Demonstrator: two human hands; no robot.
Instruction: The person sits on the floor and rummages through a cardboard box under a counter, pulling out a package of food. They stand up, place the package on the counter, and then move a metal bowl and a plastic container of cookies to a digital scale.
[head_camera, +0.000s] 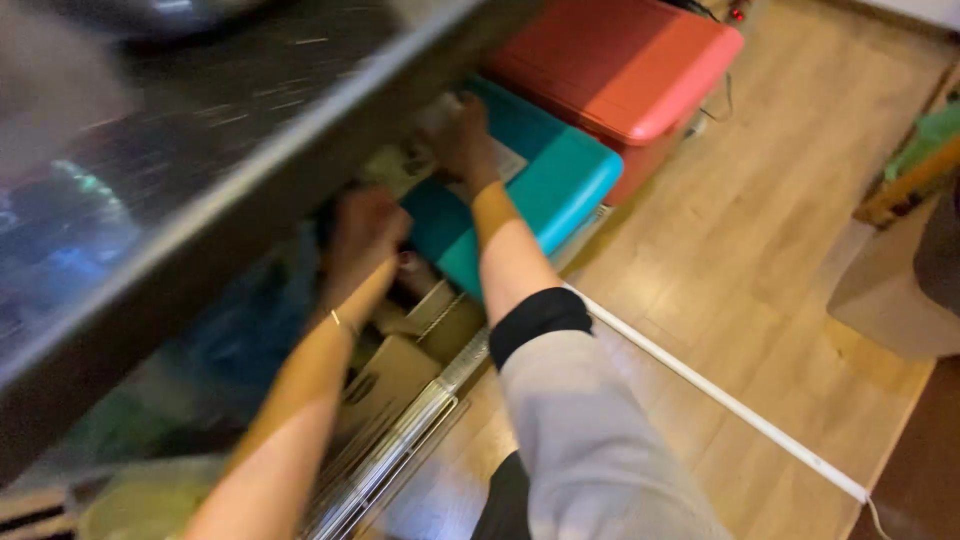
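Both my arms reach under a dark countertop edge (250, 190). My left hand (365, 228) is curled next to the near corner of a teal plastic box (560, 180), just above some cardboard boxes (400, 375); the blur hides whether it grips anything. My right hand (462, 135) lies on paper items (420, 160) on top of the teal box lid, fingers bent over them. A thin bracelet sits on my left wrist. My right arm wears a grey sleeve with a black cuff.
A red plastic bin (625, 65) stands behind the teal box. A white rod (720, 395) lies across the wooden floor (760, 250). A wire rack (400, 440) sits under the cardboard boxes. A beige box (885, 295) is at the right.
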